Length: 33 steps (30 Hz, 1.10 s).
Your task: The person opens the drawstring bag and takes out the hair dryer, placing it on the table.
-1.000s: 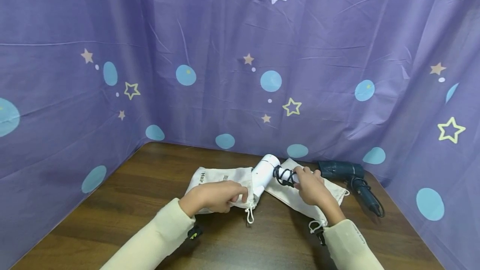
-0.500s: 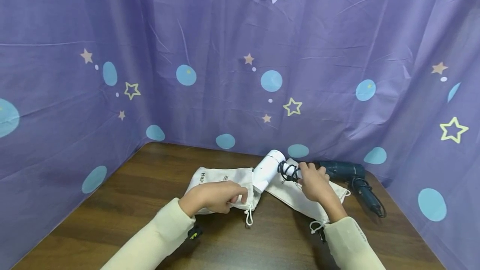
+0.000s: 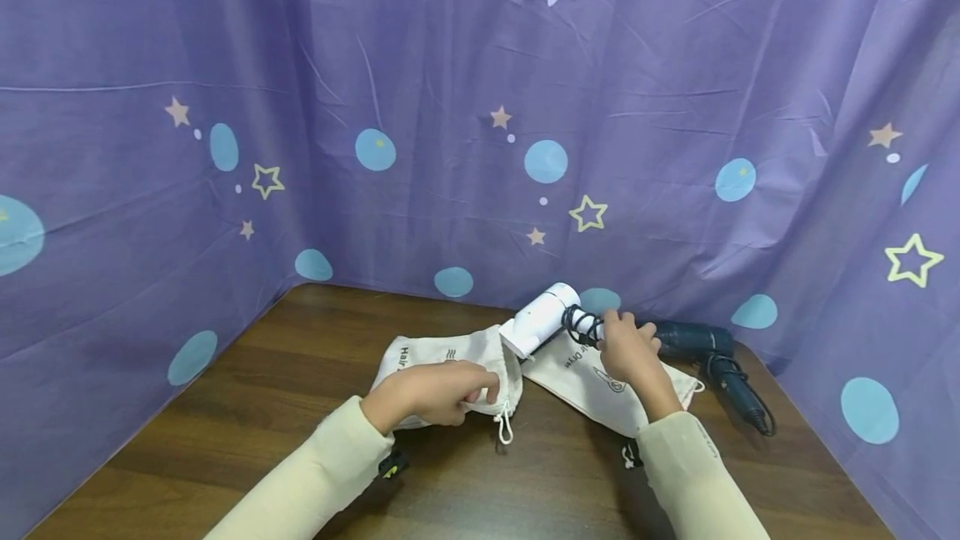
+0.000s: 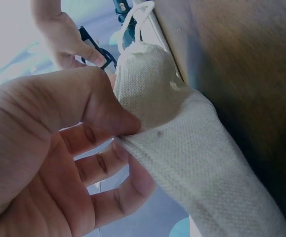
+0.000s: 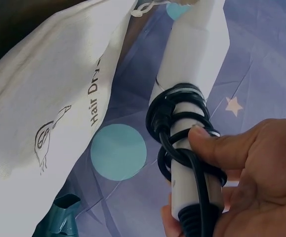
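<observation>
My left hand [image 3: 435, 394] pinches the mouth edge of a cream drawstring bag [image 3: 427, 349] lying on the table. In the left wrist view, thumb and fingers hold the hem of this cloth bag [image 4: 182, 143]. With my right hand [image 3: 630, 352] I grip the handle of a white hair dryer [image 3: 546, 317], raised just right of the bag's mouth. The right wrist view has black cord [image 5: 182, 118] wound round that handle, with my thumb on it. The dryer's barrel end overlaps the bag's edge in the head view; whether they touch I cannot tell.
Under the right forearm lies a second cream bag [image 3: 581, 382] printed "Hair Dryer". A dark hair dryer [image 3: 690, 341] with its cord wrapped rests at the table's back right. Behind the wooden table [image 3: 480, 482] hangs a purple curtain [image 3: 420, 215].
The white hair dryer has come up and to the right, out of the left bag's mouth, in my right hand. My left hand stays at the bag's edge.
</observation>
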### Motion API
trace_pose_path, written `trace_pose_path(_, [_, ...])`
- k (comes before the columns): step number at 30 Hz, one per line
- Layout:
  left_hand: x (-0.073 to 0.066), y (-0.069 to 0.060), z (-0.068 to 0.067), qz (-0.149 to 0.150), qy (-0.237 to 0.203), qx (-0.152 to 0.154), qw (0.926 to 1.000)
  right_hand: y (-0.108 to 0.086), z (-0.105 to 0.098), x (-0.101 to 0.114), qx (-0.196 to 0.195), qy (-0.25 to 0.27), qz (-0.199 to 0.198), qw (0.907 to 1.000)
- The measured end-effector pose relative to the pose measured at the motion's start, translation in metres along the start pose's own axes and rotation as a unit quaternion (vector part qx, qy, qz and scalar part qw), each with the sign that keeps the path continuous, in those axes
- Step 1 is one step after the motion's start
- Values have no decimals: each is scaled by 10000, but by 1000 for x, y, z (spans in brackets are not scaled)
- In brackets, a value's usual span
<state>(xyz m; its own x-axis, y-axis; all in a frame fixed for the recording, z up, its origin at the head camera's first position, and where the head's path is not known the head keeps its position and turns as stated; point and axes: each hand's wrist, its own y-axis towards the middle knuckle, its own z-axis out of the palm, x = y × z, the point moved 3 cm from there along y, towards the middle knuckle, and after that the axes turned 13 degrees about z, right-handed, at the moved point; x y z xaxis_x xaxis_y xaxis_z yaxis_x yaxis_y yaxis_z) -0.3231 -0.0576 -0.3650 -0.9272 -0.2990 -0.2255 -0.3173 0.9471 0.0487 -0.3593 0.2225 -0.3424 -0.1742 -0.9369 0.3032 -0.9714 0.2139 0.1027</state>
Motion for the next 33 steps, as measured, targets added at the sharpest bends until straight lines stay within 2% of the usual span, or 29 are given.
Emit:
trace_pose_path(6, [1,0,2,-47,103,-22,9999,3,1,8,-44,4,382,9993])
trace_pose_path(13, [1,0,3,-70,233,-30,9997,8,2,27,15,230,594,9980])
trace_pose_path(23, [-3,0,2,-60,549,-121,9984,12,20,59,46,425,544,9976])
trace_pose_path(33, [-4,0,2,-261,414,17,9988,14,46,84,-46,683,601,9958])
